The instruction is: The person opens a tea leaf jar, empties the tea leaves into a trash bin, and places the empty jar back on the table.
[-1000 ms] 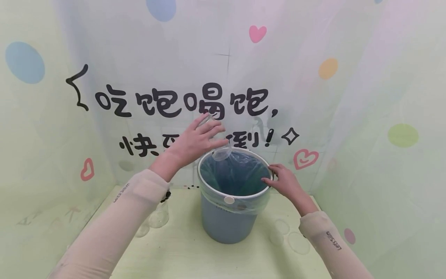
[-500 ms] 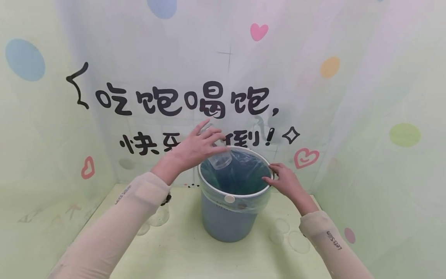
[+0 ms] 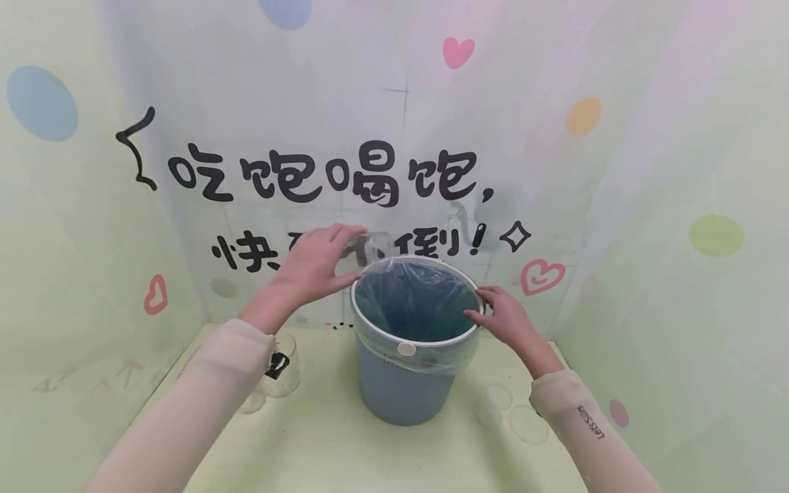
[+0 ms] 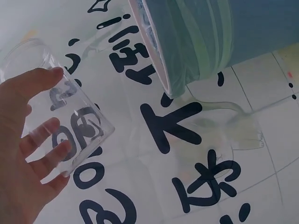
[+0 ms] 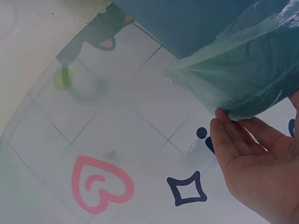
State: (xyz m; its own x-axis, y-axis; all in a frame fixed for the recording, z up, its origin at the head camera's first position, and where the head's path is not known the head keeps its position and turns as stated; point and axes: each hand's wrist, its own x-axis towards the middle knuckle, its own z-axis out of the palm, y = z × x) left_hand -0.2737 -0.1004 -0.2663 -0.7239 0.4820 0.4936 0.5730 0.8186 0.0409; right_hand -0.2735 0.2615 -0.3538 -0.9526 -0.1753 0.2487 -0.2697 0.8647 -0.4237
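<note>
My left hand (image 3: 313, 266) holds a clear cup (image 3: 380, 248) over the left rim of a blue trash can (image 3: 403, 400). In the left wrist view the cup (image 4: 79, 112) is see-through and tilted, with thumb and fingers curled around its sides. A thin translucent green bag (image 3: 431, 308) lines the can and folds over its white rim. My right hand (image 3: 508, 322) grips the can's right rim, thumb on the inner side and fingers outside. In the right wrist view its fingertips press against the bag's folded edge (image 5: 233, 88).
Left of the can stands a clear jar (image 3: 285, 383) with a black patch on it, and a small clear round piece (image 3: 253, 401) beside it. Faint clear rings (image 3: 529, 424) lie right of the can. A printed wall sheet (image 3: 216, 123) rises behind the table.
My left hand has drawn back to the left and turned, lifting the cup from its downward tilt into the can's mouth. The jar at left shows more now. My right hand stays on the rim.
</note>
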